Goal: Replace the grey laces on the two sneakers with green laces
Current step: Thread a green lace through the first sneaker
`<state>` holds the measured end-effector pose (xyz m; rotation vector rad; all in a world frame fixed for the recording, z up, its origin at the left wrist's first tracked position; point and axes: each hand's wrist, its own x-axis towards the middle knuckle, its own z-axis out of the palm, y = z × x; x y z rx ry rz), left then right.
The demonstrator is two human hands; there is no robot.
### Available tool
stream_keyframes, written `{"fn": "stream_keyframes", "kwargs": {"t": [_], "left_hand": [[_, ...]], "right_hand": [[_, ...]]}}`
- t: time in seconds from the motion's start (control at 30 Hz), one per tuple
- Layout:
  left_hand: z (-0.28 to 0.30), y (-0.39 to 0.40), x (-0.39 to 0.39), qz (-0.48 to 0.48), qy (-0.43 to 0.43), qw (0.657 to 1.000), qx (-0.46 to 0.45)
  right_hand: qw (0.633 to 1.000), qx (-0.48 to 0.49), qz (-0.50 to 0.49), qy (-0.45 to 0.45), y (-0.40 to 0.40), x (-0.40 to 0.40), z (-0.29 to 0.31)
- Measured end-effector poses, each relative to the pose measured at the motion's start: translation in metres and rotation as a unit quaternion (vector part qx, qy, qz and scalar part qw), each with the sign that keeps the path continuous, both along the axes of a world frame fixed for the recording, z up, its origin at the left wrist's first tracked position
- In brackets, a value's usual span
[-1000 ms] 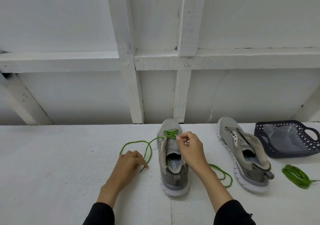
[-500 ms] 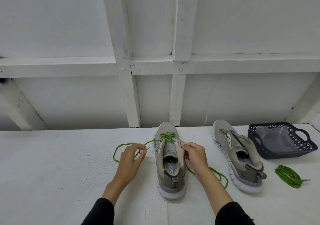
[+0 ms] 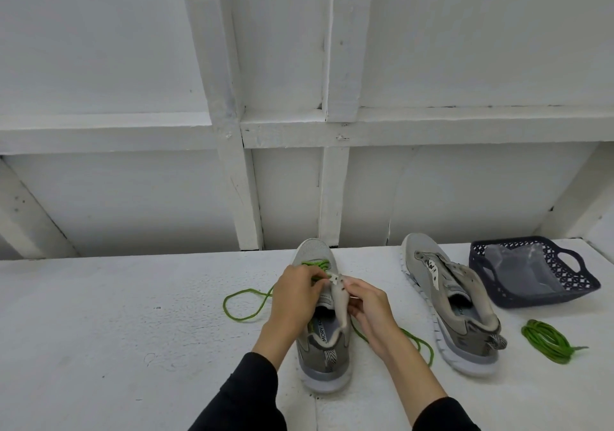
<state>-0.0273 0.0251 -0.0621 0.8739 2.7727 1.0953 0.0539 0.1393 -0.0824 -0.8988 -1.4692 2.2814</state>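
While both hands (image 3: 299, 292) (image 3: 368, 311) pinch its eyelet flap, sneaker (image 3: 324, 337) midsection hidden, lace (image 3: 246, 304) tip unseen

A white desk (image 3: 116, 314) fills the low part of the view. Its top is rough and bumpy, with small dark specks and faint scuff marks. Behind the desk stands a white wall (image 3: 99, 48) made of flat boards. Two thick white posts (image 3: 232, 165) go up the wall from the back edge of the desk. A long white beam (image 3: 432, 128) runs across the wall, well above the desk. Slanted white boards (image 3: 30, 218) lean at the far left and far right. The light is soft and even.
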Motion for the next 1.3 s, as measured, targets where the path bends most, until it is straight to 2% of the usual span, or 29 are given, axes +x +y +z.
{"fn": "stream_keyframes", "kwargs": {"t": [0.2, 0.4, 0.5, 0.63, 0.73, 0.77, 0.87, 0.93, 1.0, 1.07, 1.13, 1.17, 1.2, 1.23, 1.3], "left_hand": [[-0.009, 0.008, 0.005, 0.026, 0.043, 0.998, 0.028], [-0.011, 0.01, 0.004, -0.038, 0.156, 0.986, -0.044], [-0.008, 0.009, 0.005, -0.044, 0.171, 0.982, -0.061], [-0.013, 0.008, -0.003, -0.05, 0.116, 0.991, -0.033], [-0.018, 0.006, -0.001, -0.032, 0.054, 0.998, 0.008], [-0.021, 0.004, 0.0, -0.013, 0.038, 0.999, 0.024], [-0.031, -0.007, 0.005, 0.082, -0.018, 0.993, 0.078], [-0.033, -0.014, 0.01, 0.139, -0.081, 0.976, 0.149], [-0.031, -0.018, 0.018, 0.168, -0.177, 0.944, 0.223], [-0.028, -0.018, 0.023, 0.188, -0.236, 0.921, 0.247], [-0.028, -0.016, 0.025, 0.19, -0.244, 0.918, 0.247], [-0.028, -0.014, 0.024, 0.187, -0.245, 0.919, 0.245], [-0.028, -0.013, 0.024, 0.183, -0.246, 0.921, 0.242], [-0.031, -0.012, 0.021, 0.179, -0.247, 0.922, 0.239], [-0.042, -0.012, 0.015, 0.168, -0.247, 0.93, 0.215]], "right_hand": [[1.0, 0.009, 0.024, 0.016, 0.001, 0.004, 0.002], [0.998, 0.044, 0.034, 0.008, 0.002, 0.001, 0.0], [0.997, 0.07, 0.028, -0.002, 0.003, -0.003, 0.001], [0.982, 0.186, 0.036, -0.022, 0.005, -0.009, 0.0], [0.96, 0.277, -0.006, -0.03, 0.008, -0.014, 0.001], [0.96, 0.276, -0.038, -0.012, 0.009, -0.015, 0.004], [0.975, 0.155, -0.135, 0.089, 0.014, -0.017, 0.022], [0.969, 0.173, -0.153, 0.083, 0.02, -0.014, 0.031], [0.947, 0.308, -0.096, 0.002, 0.026, -0.01, 0.029], [0.888, 0.452, 0.022, -0.08, 0.025, -0.004, 0.021], [0.841, 0.512, 0.119, -0.127, 0.022, 0.001, 0.009], [0.833, 0.517, 0.143, -0.136, 0.019, 0.002, 0.007], [0.833, 0.515, 0.15, -0.133, 0.018, 0.002, 0.008], [0.851, 0.492, 0.14, -0.114, 0.016, 0.001, 0.014], [0.925, 0.369, 0.083, -0.031, 0.014, 0.002, 0.036]]}}
